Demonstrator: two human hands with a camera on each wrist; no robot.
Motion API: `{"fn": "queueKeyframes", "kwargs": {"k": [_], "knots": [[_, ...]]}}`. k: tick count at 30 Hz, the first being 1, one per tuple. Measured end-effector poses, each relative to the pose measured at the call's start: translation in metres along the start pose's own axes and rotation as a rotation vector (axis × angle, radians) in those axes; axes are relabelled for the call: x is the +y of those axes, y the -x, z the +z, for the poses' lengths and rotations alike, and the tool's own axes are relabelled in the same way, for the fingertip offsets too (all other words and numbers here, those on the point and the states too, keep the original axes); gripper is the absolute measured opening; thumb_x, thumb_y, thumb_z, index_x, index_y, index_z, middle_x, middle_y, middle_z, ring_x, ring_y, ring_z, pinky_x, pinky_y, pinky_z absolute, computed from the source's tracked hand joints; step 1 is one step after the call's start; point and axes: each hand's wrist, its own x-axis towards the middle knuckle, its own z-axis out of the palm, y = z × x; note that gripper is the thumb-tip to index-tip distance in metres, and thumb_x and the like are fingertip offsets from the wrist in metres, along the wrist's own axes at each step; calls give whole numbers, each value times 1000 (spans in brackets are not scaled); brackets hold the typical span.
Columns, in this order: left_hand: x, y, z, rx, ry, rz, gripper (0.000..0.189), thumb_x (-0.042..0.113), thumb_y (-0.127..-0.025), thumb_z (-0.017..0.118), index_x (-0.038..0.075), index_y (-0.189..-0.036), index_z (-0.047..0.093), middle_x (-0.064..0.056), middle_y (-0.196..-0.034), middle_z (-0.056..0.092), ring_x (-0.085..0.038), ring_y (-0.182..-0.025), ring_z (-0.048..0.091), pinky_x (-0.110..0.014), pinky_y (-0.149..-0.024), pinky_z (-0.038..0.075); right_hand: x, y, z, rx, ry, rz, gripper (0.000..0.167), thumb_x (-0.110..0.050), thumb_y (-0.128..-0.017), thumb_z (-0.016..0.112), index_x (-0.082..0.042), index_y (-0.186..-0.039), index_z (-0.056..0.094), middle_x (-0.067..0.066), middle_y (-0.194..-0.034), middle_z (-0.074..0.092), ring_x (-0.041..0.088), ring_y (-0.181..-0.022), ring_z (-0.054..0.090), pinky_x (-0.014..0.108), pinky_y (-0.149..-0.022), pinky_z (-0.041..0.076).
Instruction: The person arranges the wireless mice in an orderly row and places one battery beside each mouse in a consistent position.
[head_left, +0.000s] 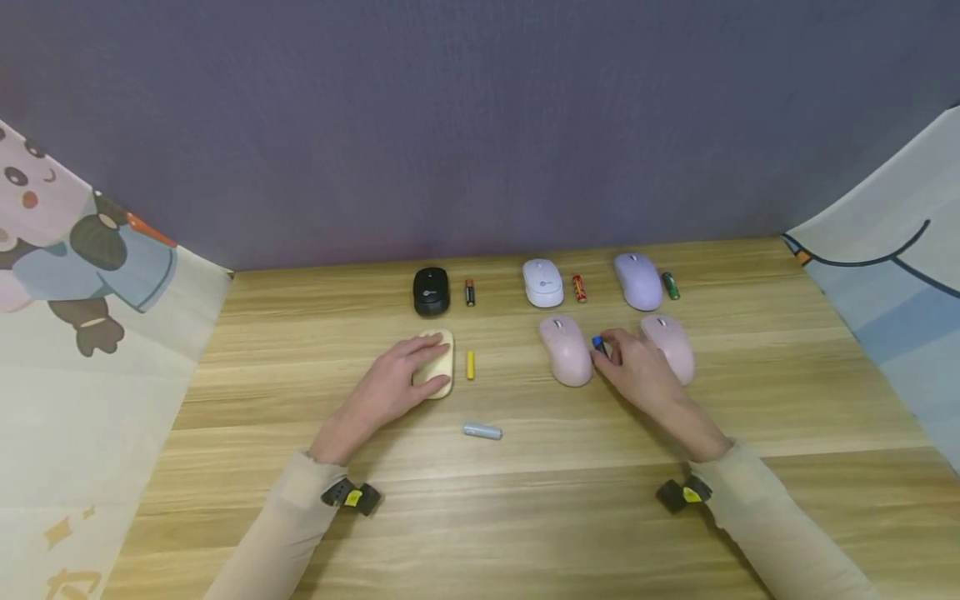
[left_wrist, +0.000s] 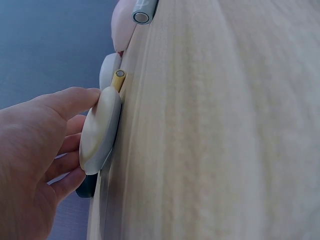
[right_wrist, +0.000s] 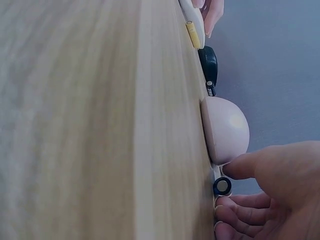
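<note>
My left hand [head_left: 390, 379] holds a cream computer mouse [head_left: 443, 365] by its sides, thumb on one side and fingers on the other; the mouse rests on the table. A yellow battery [head_left: 470, 365] lies just right of it. My right hand [head_left: 637, 372] pinches a blue-and-black battery [head_left: 598, 342] between thumb and fingers, low at the tabletop. This battery shows end-on in the right wrist view. On its left sits a pink mouse [head_left: 566, 350]; another pink mouse [head_left: 671, 346] is partly hidden behind the right hand.
Along the back stand a black mouse [head_left: 431, 292], a white mouse [head_left: 543, 283] and a purple mouse [head_left: 639, 282]. Beside them lie a black-and-copper battery [head_left: 470, 292], a red battery [head_left: 579, 288] and a green battery [head_left: 671, 286]. A grey battery [head_left: 482, 431] lies nearer the front.
</note>
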Motion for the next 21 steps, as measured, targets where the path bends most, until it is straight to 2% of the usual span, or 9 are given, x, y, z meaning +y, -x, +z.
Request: {"fn": "queueKeyframes", "kwargs": {"k": [11, 21], "knots": [[-1, -1, 1, -1, 3, 1, 58, 39, -97, 72, 9, -145, 59, -13, -155, 51, -40, -142, 48, -55, -120, 36, 2, 2, -1, 44, -19, -3, 39, -19, -101, 64, 11, -126, 62, 6, -73, 61, 17, -61, 54, 30, -56, 45], [-2, -1, 1, 15, 7, 8, 58, 39, -96, 73, 9, -144, 60, -14, -154, 52, -40, -141, 49, -55, -120, 37, 0, 4, -1, 154, -14, -69, 36, -15, -98, 68, 11, -123, 64, 12, -82, 64, 23, -71, 60, 42, -67, 54]]}}
